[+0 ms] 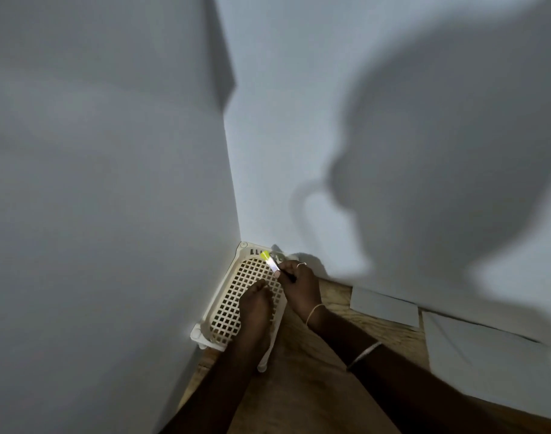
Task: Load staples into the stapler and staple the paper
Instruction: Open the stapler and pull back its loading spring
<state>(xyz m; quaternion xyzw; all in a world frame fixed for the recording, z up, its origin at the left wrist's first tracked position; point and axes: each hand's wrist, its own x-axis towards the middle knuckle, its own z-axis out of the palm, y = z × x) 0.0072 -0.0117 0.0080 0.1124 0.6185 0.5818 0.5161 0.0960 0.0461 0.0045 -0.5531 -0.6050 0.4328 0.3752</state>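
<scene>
My right hand [296,285] grips a small stapler [270,261] with a bright yellow-green end and a shiny metal body, held tilted over the far end of a cream lattice tray [233,296]. My left hand [256,305] rests on the tray's grid just below the stapler, fingers together and pointing towards it; whether it pinches any staples is too small to tell. Two sheets of white paper lie on the wooden table against the wall to the right, the nearer paper [383,305] small, the larger paper [487,355] further right.
The tray sits in the corner where two pale walls [111,183] meet. The wooden tabletop [299,371] runs from the tray towards me. My own shadow falls large on the right wall. Bangles are on my right forearm.
</scene>
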